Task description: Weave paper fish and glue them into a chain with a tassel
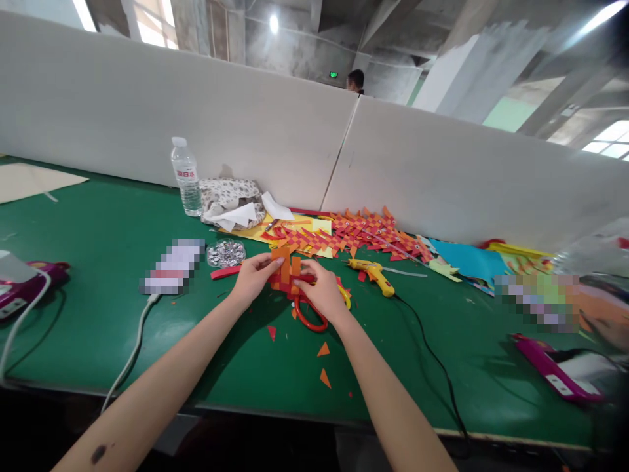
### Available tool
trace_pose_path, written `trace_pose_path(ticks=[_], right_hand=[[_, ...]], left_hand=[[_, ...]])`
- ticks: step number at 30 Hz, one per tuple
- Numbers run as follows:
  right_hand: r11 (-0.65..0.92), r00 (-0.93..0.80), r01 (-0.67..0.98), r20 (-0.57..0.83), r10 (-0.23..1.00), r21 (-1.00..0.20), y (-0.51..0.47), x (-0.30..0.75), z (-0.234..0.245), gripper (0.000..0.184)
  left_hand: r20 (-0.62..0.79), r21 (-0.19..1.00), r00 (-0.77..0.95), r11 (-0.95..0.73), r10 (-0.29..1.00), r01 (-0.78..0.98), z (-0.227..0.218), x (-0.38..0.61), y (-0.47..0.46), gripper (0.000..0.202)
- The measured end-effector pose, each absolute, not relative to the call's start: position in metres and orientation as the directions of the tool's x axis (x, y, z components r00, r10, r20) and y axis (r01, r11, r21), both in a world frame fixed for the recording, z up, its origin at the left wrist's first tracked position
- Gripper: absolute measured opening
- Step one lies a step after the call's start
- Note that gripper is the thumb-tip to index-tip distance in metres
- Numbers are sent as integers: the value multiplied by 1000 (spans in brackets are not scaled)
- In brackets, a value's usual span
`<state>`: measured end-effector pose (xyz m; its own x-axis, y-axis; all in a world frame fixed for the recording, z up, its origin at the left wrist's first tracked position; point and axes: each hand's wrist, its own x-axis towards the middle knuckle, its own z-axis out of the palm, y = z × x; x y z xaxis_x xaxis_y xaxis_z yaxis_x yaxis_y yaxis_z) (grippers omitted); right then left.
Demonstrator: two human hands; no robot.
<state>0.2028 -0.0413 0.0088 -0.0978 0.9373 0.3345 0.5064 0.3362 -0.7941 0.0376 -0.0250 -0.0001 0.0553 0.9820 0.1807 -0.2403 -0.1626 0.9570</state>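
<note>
Between my two hands is a small woven piece of orange and red paper strips (282, 278), held just above the table. My left hand (254, 280) pinches it at its left side, the thumb on an upright orange strip. At its right side the fingers of my right hand (319, 286) are closed on it. Below my right hand lie red-handled scissors (314, 324), their blades hidden. A yellow glue gun (374, 275) rests to the right, its black cord running to the table's front edge. Woven orange and red paper fish (363, 233) are heaped behind my hands.
A clear tub of googly eyes (226, 253) and a charging phone (173, 267) lie left of my hands. Farther back stand a water bottle (187, 180) and a spotted pouch (230, 200). Paper scraps (324, 349) dot the green table (275, 380). Purple power strips (555, 370) lie at both sides.
</note>
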Motion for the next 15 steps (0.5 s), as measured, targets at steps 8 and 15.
trace_pose_path(ticks=[8,15], right_hand=[[385,-115,462,377,919,-799,-41,203,7,27],[357,-34,506,395,918,-785,-42,201,8,28]], left_hand=[[178,953,89,-149,980,-265,1,39,-26,40],[177,956,122,-141,977,-257,-8,40,-22,42]])
